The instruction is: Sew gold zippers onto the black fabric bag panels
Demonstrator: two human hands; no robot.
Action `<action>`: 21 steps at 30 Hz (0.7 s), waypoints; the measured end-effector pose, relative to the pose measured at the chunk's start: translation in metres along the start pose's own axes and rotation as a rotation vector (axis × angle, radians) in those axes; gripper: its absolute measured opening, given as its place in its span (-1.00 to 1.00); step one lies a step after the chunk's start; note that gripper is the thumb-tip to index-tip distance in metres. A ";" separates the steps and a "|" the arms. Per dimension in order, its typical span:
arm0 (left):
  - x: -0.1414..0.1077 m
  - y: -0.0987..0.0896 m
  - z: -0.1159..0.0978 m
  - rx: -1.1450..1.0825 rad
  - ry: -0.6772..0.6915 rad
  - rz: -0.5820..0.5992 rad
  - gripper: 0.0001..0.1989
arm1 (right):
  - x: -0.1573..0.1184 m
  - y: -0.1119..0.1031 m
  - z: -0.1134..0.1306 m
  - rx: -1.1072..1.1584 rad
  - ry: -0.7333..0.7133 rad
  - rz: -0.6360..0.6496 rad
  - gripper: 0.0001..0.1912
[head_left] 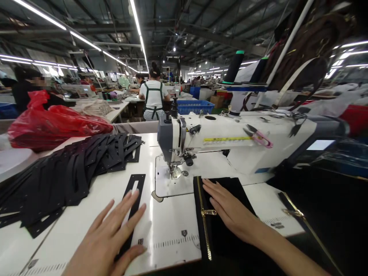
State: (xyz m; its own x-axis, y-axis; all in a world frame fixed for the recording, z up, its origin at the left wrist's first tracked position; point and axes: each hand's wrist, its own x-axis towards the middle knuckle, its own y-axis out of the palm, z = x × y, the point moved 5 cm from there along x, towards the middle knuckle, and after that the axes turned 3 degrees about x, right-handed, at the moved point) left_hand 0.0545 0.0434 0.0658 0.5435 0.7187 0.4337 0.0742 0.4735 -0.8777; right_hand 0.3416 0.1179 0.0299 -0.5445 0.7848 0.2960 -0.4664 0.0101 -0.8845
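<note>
My left hand (pixel 115 230), fingers spread, is over a black slotted strip (pixel 135 191) on the white sewing table. Whether the fingers press on the strip I cannot tell. Flat on a black fabric piece (pixel 238 191) lies my right hand (pixel 227 205), fingers stretched out together. Along that fabric's left edge runs a gold zipper (pixel 203 226) with a gold pull (pixel 209 212). Just beyond both hands stands a white sewing machine (pixel 250 138), its needle and presser foot (pixel 174 170) over a metal plate. Nothing lies under the foot.
A pile of black strips (pixel 71 168) covers the table's left side, with a red plastic bag (pixel 57 119) behind. Pink-handled snips (pixel 260 137) rest against the machine arm. More black fabric with a second gold zipper (pixel 296 211) is at right. A person (pixel 154 94) sits ahead.
</note>
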 end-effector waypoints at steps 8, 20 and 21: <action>0.035 0.027 -0.004 0.091 0.071 0.031 -0.28 | 0.007 0.000 0.011 0.120 -0.006 0.097 -0.59; 0.107 0.047 -0.074 -0.334 0.171 0.553 0.04 | -0.003 -0.004 0.049 0.112 0.045 -0.136 -0.94; 0.106 0.047 -0.073 -0.345 0.169 0.541 0.05 | -0.003 -0.003 0.052 0.093 0.043 -0.144 -0.93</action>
State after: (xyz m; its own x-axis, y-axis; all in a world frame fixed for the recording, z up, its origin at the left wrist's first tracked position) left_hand 0.1771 0.1043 0.0560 0.7007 0.7064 -0.1001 0.0024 -0.1427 -0.9898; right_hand 0.3085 0.0832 0.0500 -0.4379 0.8054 0.3995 -0.6007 0.0685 -0.7966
